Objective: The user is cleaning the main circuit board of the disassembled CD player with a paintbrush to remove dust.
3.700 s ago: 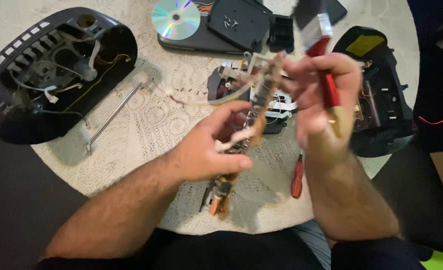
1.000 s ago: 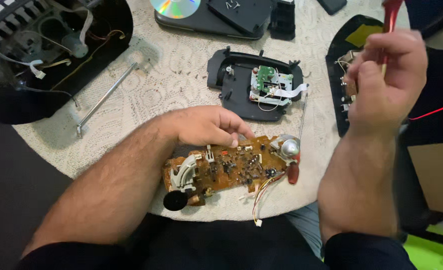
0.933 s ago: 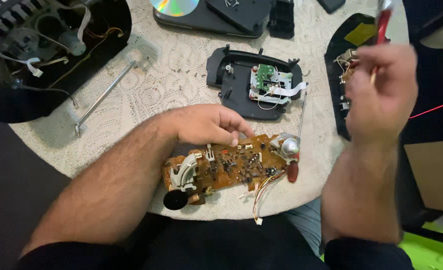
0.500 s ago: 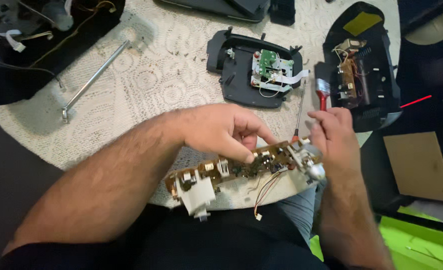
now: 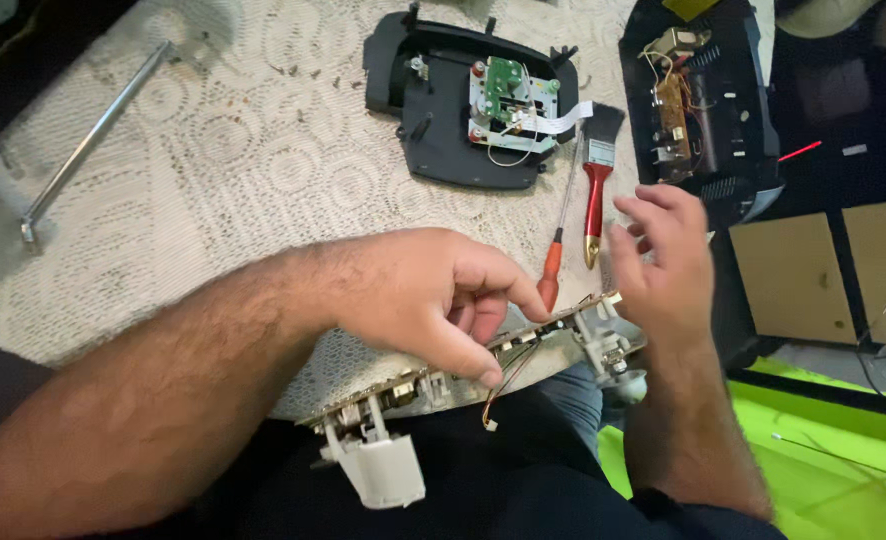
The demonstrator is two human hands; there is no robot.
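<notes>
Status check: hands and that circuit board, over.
Left hand pinching circuit board on edge at table rim. Right hand open beside its right end. Screwdriver and red-handled brush lying just behind.

two hands (image 5: 433,300) (image 5: 663,260), one circuit board (image 5: 523,345), one screwdriver (image 5: 561,235), one paintbrush (image 5: 595,180), two opened black housings (image 5: 443,110) (image 5: 733,120), one metal rod (image 5: 93,140).
</notes>
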